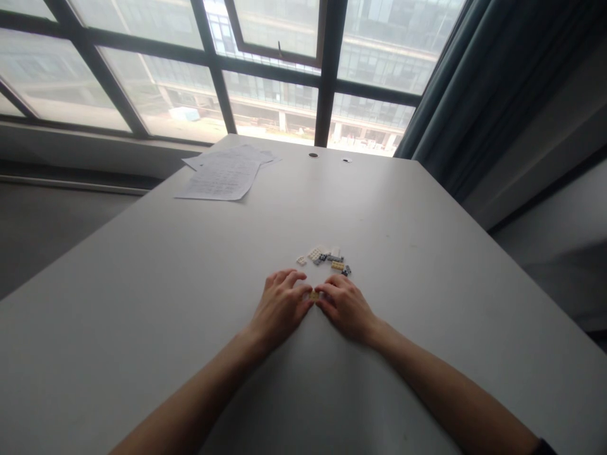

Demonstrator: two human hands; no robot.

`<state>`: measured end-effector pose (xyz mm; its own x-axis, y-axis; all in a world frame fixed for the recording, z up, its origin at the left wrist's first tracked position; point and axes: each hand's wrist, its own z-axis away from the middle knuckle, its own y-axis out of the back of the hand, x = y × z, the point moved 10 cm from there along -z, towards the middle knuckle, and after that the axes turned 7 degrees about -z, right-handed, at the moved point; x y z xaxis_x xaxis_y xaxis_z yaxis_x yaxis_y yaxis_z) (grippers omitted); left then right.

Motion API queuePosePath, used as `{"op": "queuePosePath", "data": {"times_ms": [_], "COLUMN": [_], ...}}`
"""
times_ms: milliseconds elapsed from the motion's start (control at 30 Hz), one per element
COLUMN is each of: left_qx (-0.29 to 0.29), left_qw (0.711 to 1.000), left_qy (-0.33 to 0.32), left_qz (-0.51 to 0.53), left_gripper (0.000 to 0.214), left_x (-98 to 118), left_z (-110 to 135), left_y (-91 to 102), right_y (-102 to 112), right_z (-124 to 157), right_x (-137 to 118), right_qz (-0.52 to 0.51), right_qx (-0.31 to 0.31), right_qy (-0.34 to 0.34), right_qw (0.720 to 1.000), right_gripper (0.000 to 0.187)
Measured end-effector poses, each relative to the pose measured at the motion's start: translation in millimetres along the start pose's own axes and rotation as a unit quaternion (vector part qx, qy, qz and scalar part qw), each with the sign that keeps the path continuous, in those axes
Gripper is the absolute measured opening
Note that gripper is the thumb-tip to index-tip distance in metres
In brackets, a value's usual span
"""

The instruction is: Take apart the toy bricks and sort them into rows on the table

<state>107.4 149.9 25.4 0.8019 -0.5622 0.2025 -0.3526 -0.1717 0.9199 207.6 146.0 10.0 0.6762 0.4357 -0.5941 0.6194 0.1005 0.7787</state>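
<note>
Both of my hands rest on a white table [427, 284], fingertips meeting. Between them sits a small tan brick [313, 295]. My left hand [281, 307] pinches it from the left with fingers curled. My right hand [345, 306] grips it from the right, fingers bent. Just beyond my fingers lies a small heap of loose bricks [327, 258], white, grey, tan and dark, with one white piece [301, 260] a little apart on the left.
Printed paper sheets [222, 174] lie at the far left of the table. Two small round holes [313, 155] sit near the far edge. A large window is behind the table, and a dark curtain [474, 95] hangs at the right.
</note>
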Motion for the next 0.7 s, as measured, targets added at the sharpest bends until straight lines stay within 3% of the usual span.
{"op": "queuePosePath", "data": {"times_ms": [200, 433, 700], "left_qx": [0.014, 0.071, 0.100], "left_qw": [1.000, 0.997, 0.995], "left_qy": [-0.007, -0.010, -0.016], "left_qz": [-0.001, 0.008, 0.013], "left_gripper": [0.017, 0.021, 0.016], "left_x": [1.0, 0.6, 2.7], "left_z": [0.2, -1.2, 0.3], "left_y": [3.8, 21.6, 27.8], "right_y": [5.1, 50.5, 46.3], "right_z": [-0.5, -16.3, -26.5], "right_x": [1.5, 39.5, 51.3], "right_qz": [-0.006, 0.077, 0.079], "right_qx": [0.015, 0.127, 0.120], "right_qy": [0.002, -0.086, -0.095], "right_qw": [1.000, 0.985, 0.985], "right_gripper": [0.026, 0.016, 0.008]}}
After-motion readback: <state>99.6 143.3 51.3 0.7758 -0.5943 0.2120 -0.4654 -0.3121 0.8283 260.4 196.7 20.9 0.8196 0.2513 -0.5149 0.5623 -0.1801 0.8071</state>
